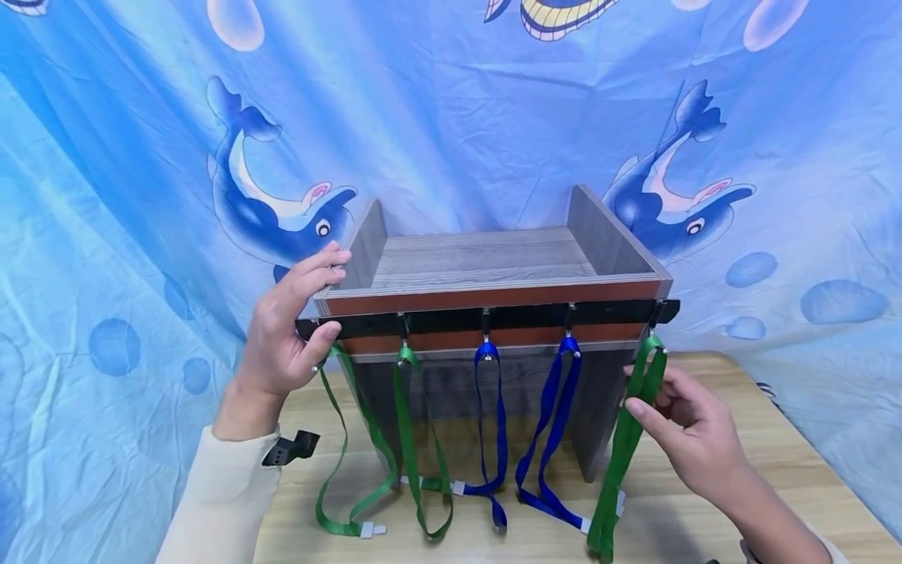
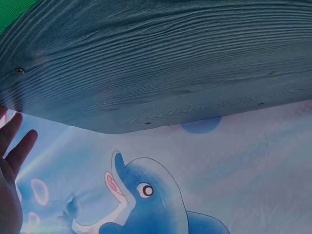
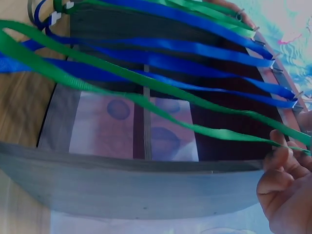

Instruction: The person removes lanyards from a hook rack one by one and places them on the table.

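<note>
A black hook rail [image 1: 451, 319] runs across the front of a grey wooden rack [image 1: 486, 254]. My left hand [image 1: 285, 325] rests at the rack's left front corner, thumb on the rail's end and fingers extended along the side panel. On the rightmost hook hangs a green lanyard [image 1: 616, 462]; my right hand [image 1: 694, 431] pinches its strap just below the hook, thumb in front. Two more green lanyards hang at the left, one at the end [image 1: 380, 446] and one beside it [image 1: 403, 407]. Between them and the held one hang two blue lanyards, whose straps cross the right wrist view [image 3: 195, 46].
The rack stands on a light wooden table [image 1: 705, 376]. Behind it hangs a blue cloth [image 1: 451, 117] printed with dolphins and bubbles. Some lanyard ends with pale clips [image 1: 372, 530] hang low in front of the rack. A black strap device [image 1: 290, 448] sits on the left wrist.
</note>
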A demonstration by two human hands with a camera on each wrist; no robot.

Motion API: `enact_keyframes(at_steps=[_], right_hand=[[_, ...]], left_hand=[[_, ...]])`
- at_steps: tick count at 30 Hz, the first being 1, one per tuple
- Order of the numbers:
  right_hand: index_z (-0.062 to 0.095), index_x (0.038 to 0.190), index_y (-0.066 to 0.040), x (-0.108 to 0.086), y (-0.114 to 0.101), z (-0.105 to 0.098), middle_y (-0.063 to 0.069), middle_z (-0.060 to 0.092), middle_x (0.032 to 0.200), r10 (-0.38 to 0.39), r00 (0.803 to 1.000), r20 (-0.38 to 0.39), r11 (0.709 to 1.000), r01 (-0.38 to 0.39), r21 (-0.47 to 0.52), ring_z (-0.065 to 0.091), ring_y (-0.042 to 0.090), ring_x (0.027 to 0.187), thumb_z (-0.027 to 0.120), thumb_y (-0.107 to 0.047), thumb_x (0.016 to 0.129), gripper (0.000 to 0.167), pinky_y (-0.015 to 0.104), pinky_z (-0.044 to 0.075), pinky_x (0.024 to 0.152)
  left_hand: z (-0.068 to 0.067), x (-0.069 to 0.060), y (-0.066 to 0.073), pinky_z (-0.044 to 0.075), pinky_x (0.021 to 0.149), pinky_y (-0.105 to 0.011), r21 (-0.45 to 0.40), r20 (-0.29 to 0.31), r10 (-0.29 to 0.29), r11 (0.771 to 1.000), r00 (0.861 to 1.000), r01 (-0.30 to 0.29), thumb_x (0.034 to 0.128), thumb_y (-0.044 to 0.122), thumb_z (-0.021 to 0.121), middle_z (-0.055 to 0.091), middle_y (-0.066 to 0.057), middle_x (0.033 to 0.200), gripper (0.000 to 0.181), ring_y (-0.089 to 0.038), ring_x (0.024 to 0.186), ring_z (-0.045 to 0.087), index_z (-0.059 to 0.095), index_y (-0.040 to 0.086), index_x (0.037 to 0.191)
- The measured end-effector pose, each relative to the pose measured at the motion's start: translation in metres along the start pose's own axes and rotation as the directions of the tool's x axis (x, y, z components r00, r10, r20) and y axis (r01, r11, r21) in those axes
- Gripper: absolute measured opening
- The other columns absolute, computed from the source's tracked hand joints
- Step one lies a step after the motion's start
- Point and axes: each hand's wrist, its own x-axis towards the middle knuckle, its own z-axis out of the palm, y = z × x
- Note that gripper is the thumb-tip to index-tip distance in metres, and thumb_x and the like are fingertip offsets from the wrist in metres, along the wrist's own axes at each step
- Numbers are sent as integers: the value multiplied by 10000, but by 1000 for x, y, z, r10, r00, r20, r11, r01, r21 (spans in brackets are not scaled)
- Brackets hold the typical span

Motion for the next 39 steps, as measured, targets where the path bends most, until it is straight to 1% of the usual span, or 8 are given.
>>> enact_keyframes(at_steps=[4, 10, 15, 18, 22, 26, 34, 39], right_hand=[[676, 1262, 12, -2, -3, 2, -131, 581, 708, 45, 999, 9, 998, -45, -54, 495, 81, 546, 637, 139, 941, 348, 270, 428, 519], [734, 1168, -24, -4, -3, 6, -78, 490, 656, 16, 998, -62, 999, -19, -43, 401, 72, 498, 640, 159, 921, 322, 275, 352, 479], [771, 1066, -57, -4, -7, 3, -161, 675, 786, -12, 994, -111, 996, 3, -88, 485, 40, 555, 646, 164, 910, 298, 222, 393, 512], [782, 1034, -74, -3, -13, -1, -167, 700, 806, -35, 992, -120, 994, 22, -107, 464, 25, 550, 642, 178, 899, 319, 214, 373, 507], [777, 992, -119, 3, -20, -10, -120, 519, 638, -74, 988, -137, 992, 60, -107, 333, 36, 502, 645, 184, 889, 346, 250, 281, 472], [767, 982, -121, 11, -27, -23, -107, 500, 637, -123, 981, -151, 986, 104, -127, 315, 24, 508, 649, 168, 901, 323, 233, 264, 478], [721, 1052, 88, 27, -42, -48, -133, 507, 679, -177, 976, -124, 965, 147, -216, 391, 4, 560, 586, 162, 962, 178, 225, 331, 514], [740, 1087, -25, 36, -37, -69, -141, 532, 702, -165, 973, -164, 959, 119, -258, 454, 3, 607, 579, 108, 1001, 226, 182, 373, 558]], left_hand=[[1, -3, -2, 363, 1282, -394, -29, 12, -25, 999, 1000, 25, 1035, 529, 536, 637, -291, 1388, 666, -332, 1488, 531, 608, -92, 1262], [4, -4, -3, 299, 1314, -450, -94, 7, -42, 995, 999, 42, 1040, 499, 541, 597, -259, 1498, 647, -343, 1565, 429, 591, -104, 1267], [5, -6, -4, 304, 1312, -449, -132, 23, -67, 989, 997, 70, 1032, 490, 549, 580, -267, 1507, 651, -365, 1551, 442, 571, -111, 1281], [5, -10, -4, 310, 1310, -429, -131, 36, -87, 987, 996, 91, 1031, 490, 544, 575, -259, 1506, 646, -373, 1542, 449, 558, -97, 1301], [4, -12, -4, 305, 1311, -421, -123, 50, -108, 986, 993, 114, 1033, 495, 540, 565, -239, 1525, 646, -374, 1544, 442, 546, -77, 1332], [4, -11, -4, 306, 1311, -427, -116, 62, -112, 986, 992, 118, 1031, 494, 547, 562, -239, 1530, 647, -378, 1544, 442, 546, -73, 1342], [-3, -9, -3, 304, 1313, -393, -71, 106, -118, 990, 987, 126, 1036, 545, 547, 555, -234, 1547, 702, -346, 1557, 435, 540, -73, 1368], [-8, -7, -1, 311, 1309, -384, -31, 125, -112, 993, 986, 117, 1021, 597, 572, 565, -238, 1540, 749, -381, 1547, 441, 562, -68, 1364]])
